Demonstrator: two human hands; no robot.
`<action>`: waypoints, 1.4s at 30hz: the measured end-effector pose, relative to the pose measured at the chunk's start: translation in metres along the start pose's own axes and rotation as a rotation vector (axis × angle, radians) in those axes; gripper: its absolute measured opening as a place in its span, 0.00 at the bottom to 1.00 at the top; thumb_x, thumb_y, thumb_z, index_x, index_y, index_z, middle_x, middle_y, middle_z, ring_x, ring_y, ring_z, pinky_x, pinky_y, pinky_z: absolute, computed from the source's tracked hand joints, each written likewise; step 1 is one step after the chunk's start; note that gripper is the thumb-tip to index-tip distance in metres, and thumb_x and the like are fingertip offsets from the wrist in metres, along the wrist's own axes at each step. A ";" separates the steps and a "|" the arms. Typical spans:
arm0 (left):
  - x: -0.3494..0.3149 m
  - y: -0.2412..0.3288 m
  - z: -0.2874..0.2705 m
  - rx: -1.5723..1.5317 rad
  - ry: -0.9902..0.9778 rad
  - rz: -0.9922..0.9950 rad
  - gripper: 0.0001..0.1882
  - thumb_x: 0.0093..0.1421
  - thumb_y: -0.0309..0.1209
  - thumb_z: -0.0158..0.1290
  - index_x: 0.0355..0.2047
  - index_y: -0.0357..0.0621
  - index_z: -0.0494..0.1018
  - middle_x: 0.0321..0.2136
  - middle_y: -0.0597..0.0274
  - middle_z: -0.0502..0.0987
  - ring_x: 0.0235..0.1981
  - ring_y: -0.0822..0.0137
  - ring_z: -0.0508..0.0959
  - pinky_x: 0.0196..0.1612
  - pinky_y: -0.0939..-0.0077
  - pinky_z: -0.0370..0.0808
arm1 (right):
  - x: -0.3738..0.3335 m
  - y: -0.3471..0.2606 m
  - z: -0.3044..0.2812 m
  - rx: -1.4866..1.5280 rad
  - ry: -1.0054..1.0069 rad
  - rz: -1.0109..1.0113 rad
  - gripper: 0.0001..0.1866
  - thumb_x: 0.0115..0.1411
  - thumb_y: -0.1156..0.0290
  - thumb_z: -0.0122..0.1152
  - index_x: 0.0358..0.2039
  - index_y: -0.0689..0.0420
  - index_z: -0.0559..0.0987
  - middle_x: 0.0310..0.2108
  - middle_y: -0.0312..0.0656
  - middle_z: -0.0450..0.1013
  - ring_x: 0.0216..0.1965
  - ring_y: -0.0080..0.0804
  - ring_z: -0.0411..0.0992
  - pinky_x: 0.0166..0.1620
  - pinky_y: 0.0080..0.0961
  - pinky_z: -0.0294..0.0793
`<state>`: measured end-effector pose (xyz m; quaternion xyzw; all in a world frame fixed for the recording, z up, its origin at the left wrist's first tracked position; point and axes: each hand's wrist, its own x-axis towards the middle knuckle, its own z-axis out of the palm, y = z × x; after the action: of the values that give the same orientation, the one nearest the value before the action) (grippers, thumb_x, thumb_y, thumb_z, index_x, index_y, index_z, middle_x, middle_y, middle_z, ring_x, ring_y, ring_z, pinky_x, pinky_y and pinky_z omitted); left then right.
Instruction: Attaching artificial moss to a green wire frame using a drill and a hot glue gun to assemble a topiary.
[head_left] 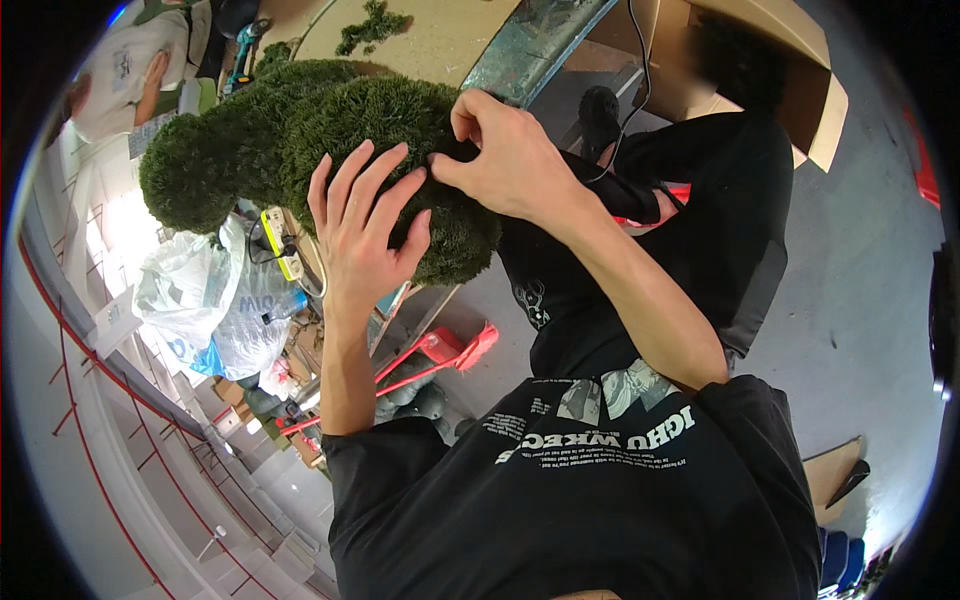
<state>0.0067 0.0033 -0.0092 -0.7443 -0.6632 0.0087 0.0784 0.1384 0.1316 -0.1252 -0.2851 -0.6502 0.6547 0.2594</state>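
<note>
Black cloth fills the near foreground: the wearer's short-sleeved T-shirt with white print (600,500), and just past it black trousers (690,190). Beyond the shirt, the left hand (365,235) lies with spread, relaxed fingers (350,185) against a dense, dark-green, rounded mass of fine-leaved foliage (350,120). The right hand (515,160) bends thumb and forefinger toward each other at the foliage's right side; whether they pinch anything cannot be told. The foliage stretches leftward from the hands, overlapping the edge of a tan, flat-topped counter (440,35) in view, where a loose green sprig (372,28) lies. Left of the left hand are a yellow-and-white power strip (282,245) and a bulging, translucent white plastic bag (200,290). An open brown cardboard box (825,115) stands past the trousers. Farthest, at upper left, is another person in a pale shirt (125,75).
</note>
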 end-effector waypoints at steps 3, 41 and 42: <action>-0.004 0.002 -0.001 0.003 -0.010 -0.012 0.18 0.53 0.31 0.64 0.46 0.49 0.83 0.58 0.63 0.79 0.63 0.54 0.74 0.71 0.42 0.59 | 0.002 0.015 -0.013 0.094 -0.093 -0.035 0.23 0.57 0.56 0.76 0.39 0.60 0.75 0.34 0.43 0.75 0.37 0.32 0.76 0.40 0.32 0.74; -0.048 0.045 0.010 -0.019 0.277 -0.565 0.10 0.54 0.26 0.69 0.37 0.49 0.86 0.61 0.51 0.74 0.66 0.40 0.67 0.70 0.47 0.62 | -0.006 0.004 0.016 -0.198 -0.252 -0.111 0.37 0.58 0.40 0.72 0.49 0.63 0.77 0.50 0.53 0.75 0.51 0.50 0.76 0.54 0.40 0.76; -0.047 0.045 0.010 -0.021 0.275 -0.561 0.09 0.54 0.26 0.69 0.37 0.49 0.85 0.61 0.50 0.74 0.66 0.40 0.68 0.69 0.47 0.62 | -0.003 0.011 0.016 -0.156 -0.245 -0.099 0.35 0.59 0.42 0.73 0.48 0.63 0.77 0.48 0.51 0.75 0.50 0.47 0.76 0.54 0.38 0.75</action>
<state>0.0442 -0.0472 -0.0290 -0.5272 -0.8259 -0.1210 0.1591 0.1294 0.1180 -0.1358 -0.1899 -0.7391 0.6185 0.1874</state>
